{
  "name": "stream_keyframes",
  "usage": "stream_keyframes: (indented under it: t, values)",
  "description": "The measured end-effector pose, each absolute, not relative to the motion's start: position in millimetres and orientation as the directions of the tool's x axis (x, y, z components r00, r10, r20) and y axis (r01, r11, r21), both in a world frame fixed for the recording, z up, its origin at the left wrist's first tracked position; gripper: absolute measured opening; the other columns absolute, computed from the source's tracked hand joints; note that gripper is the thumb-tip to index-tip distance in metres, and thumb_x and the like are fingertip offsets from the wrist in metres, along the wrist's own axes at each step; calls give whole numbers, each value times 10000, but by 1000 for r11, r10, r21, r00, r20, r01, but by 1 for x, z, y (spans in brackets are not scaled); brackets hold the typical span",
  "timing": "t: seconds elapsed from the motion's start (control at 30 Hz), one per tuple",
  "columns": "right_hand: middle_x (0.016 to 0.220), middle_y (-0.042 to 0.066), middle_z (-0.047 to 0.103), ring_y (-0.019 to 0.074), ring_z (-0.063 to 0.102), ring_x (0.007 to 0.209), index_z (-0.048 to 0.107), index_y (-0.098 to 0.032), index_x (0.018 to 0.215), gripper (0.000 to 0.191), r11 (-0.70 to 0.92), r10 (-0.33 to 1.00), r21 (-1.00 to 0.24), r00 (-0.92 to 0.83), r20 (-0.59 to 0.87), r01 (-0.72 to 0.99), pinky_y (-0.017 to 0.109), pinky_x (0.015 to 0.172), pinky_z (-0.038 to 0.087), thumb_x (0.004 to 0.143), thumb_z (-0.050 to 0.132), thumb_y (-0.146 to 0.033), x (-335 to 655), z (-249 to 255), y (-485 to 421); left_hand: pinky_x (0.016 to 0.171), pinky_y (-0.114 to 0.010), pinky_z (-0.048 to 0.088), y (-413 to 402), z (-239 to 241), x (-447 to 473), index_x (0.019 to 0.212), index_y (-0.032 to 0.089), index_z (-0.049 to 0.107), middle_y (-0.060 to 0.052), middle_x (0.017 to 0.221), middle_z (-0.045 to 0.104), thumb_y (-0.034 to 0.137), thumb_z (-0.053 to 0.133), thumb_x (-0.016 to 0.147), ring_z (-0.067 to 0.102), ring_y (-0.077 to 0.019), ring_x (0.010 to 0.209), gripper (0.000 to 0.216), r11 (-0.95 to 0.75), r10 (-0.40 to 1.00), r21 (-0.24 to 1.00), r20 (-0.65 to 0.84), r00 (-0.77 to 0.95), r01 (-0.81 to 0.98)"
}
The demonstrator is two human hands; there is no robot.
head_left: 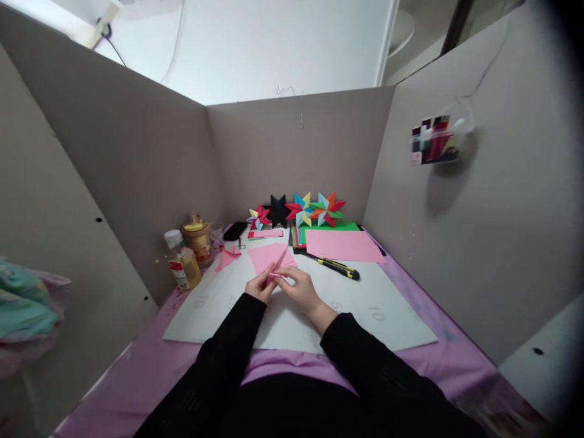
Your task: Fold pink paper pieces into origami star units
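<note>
Between my two hands is a small piece of folded pink paper (281,260), one pointed flap of it standing up. My left hand (260,286) pinches its left side. On its right side the fingers of my right hand (301,289) are closed on the lower folded edge. Just behind my hands, flat pink paper sheets (263,255) lie on the white board (219,316). A folded pink paper piece (227,258) rests to the left of them, with small scissors (241,244) close by.
Right of my hands lies a yellow-and-black utility knife (340,267), by a large pink sheet (344,244) on coloured paper. Folded paper stars (303,210) lean at the back. A glue bottle (183,261), a brown jar (198,243) and a black phone (235,231) stand or lie left.
</note>
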State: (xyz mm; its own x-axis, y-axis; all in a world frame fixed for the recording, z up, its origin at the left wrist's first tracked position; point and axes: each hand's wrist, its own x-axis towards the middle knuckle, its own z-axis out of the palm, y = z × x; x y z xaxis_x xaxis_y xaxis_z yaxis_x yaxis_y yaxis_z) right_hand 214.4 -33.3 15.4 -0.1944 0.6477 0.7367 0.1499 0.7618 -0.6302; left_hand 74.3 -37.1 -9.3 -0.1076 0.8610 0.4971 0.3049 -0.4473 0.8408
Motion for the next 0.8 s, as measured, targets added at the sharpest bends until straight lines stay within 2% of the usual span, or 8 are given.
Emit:
stream_keyframes:
  t: [0.13,0.47,0.8]
  values:
    - [882,46,674,182,614,843,679,-226,887,158,724,687,-686,-169,707,75,339,795,486,758,590,-213,213,17,-34,904,-320,441,-37,-9,75,1119,140,591,-87,1073,636,368,619,692,575,-217,1010,484,-461,860,853,497,-112,246]
    - [913,56,679,193,623,861,686,-223,889,164,629,763,-778,-191,618,-3,358,808,492,758,589,-246,216,20,-33,855,-306,481,-39,-4,76,1149,139,567,-78,1069,640,351,634,686,592,-212,980,514,-455,865,857,490,-109,241]
    - [893,55,682,194,622,855,690,-223,874,166,625,764,-781,-191,616,-20,356,805,483,775,573,-287,215,18,-31,896,-331,457,-37,-8,76,1154,144,563,-71,1073,639,309,607,703,584,-208,998,482,-451,869,856,486,-96,254]
